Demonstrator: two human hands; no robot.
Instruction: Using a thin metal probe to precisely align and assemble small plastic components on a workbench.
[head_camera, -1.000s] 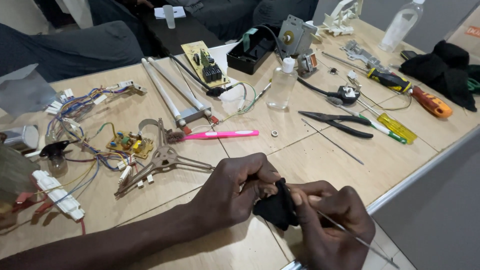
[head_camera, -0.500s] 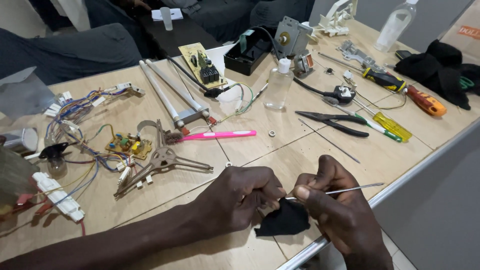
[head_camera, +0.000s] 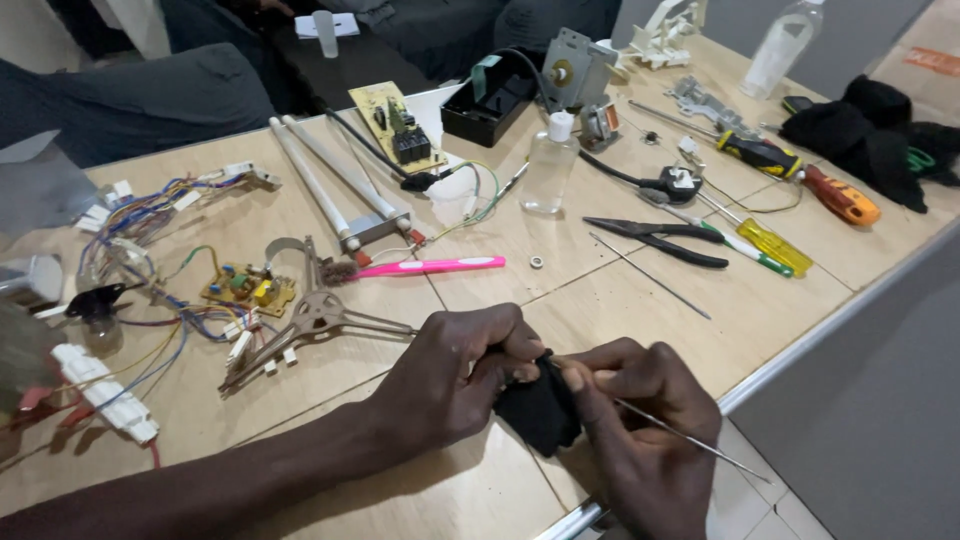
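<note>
Work surface: light wooden table (head_camera: 640, 330) with a metal edge strip, running diagonally across the frame; grey floor at lower right. Seated figures in dark clothing along the upper edge, cut off above the torso. Hands, lower centre: left hand (head_camera: 455, 375) closed, fingers pinching a small black cloth (head_camera: 540, 412) that rests on the table near its front edge; right hand (head_camera: 640, 420) closed, thumb and forefinger gripping a thin metal rod (head_camera: 690, 440) whose far end slants down to the lower right past the table edge; its near end meets the cloth, and the contact point is hidden by the fingers. Containers: clear plastic bottle with white cap (head_camera: 550, 165), centre top, contents too clear to judge; second clear bottle (head_camera: 785, 40), upper right, top cut off; open black box (head_camera: 495, 100), interior not visible. Loose items: pink toothbrush (head_camera: 430, 267), centre; two white tubes (head_camera: 335, 190) lying side by side; green circuit board (head_camera: 395, 125); small circuit board with coloured wires (head_camera: 245, 290), left; black pliers (head_camera: 660, 240); yellow-handled screwdriver (head_camera: 765, 240); orange-handled screwdriver (head_camera: 820, 185), right; black fabric heap (head_camera: 880, 130), upper right, partly cut off. Objects at the far left edge are blurred and unidentifiable.
</note>
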